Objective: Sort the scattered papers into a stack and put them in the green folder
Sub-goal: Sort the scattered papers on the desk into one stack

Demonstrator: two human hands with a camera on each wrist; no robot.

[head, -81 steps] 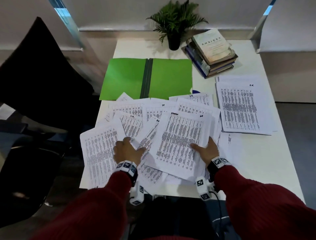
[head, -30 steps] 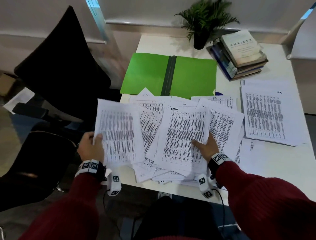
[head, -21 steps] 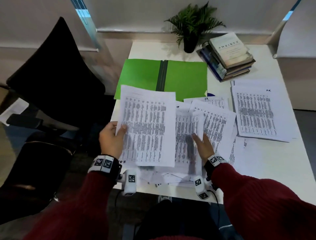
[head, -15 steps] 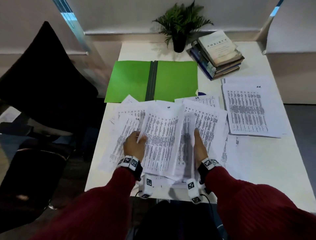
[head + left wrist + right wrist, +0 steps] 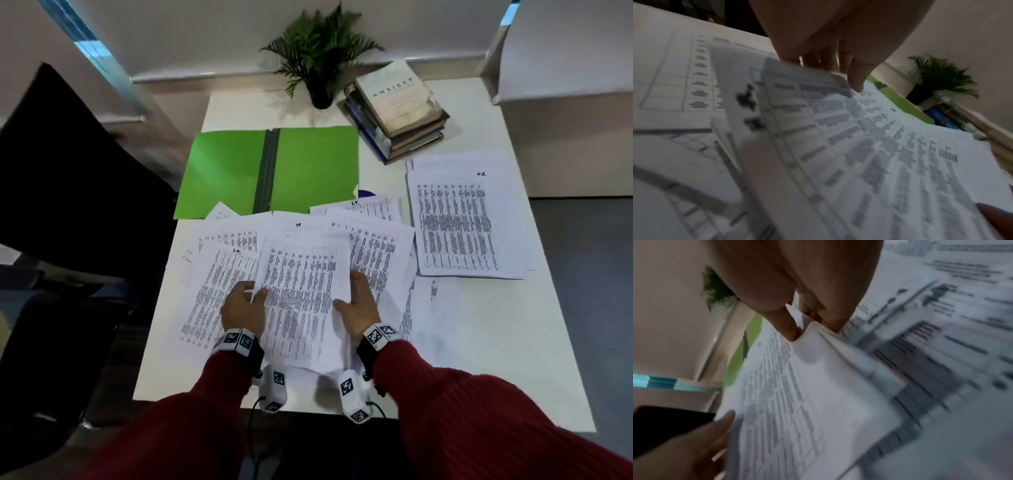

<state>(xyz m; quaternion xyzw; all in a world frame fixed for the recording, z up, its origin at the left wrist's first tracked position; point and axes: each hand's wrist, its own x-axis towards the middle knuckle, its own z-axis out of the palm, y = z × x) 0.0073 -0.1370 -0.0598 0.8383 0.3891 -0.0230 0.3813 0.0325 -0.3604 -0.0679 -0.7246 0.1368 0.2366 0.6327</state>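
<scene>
You are early in the sort: your left hand (image 5: 244, 308) and right hand (image 5: 359, 305) each pinch an edge of a small gathered bundle (image 5: 303, 294) above the scattered papers (image 5: 376, 250), while the green folder (image 5: 308, 164) lies open and unfilled beyond them.

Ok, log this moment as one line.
phase: gathering | left hand: holds sheaf | right hand: holds sheaf | green folder: open, no papers inside | side pile: untouched

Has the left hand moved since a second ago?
Yes. The left hand has come in from beyond the table's left edge to grip the held sheets with the right hand.
</scene>
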